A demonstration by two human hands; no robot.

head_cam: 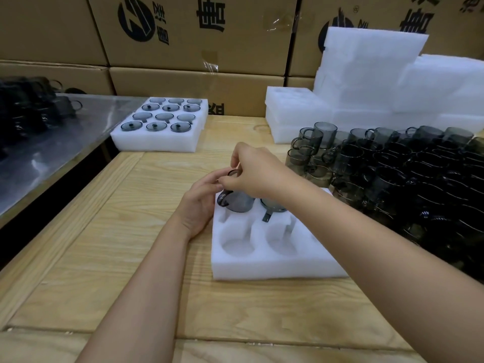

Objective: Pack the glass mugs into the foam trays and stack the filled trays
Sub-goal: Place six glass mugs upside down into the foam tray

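The near tray (262, 260) is plain white foam. The mug (239, 203) in its far left pocket is smoky grey, and the second mug (273, 206) is the same grey. The far tray (157, 144) is white too, and the far mugs (163, 117) in it are grey-blue. The pile (392, 174) on the right runs from dark grey to near black, with a few mugs tinted olive. The foam stack (366, 69) is white. The table (131, 231) is pale yellow wood with brown grain. The steel top (65, 142) is grey. The boxes (183, 35) are brown with black print.

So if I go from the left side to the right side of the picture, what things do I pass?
Shiny metal table → full foam tray → foam tray being filled → pile of loose mugs.
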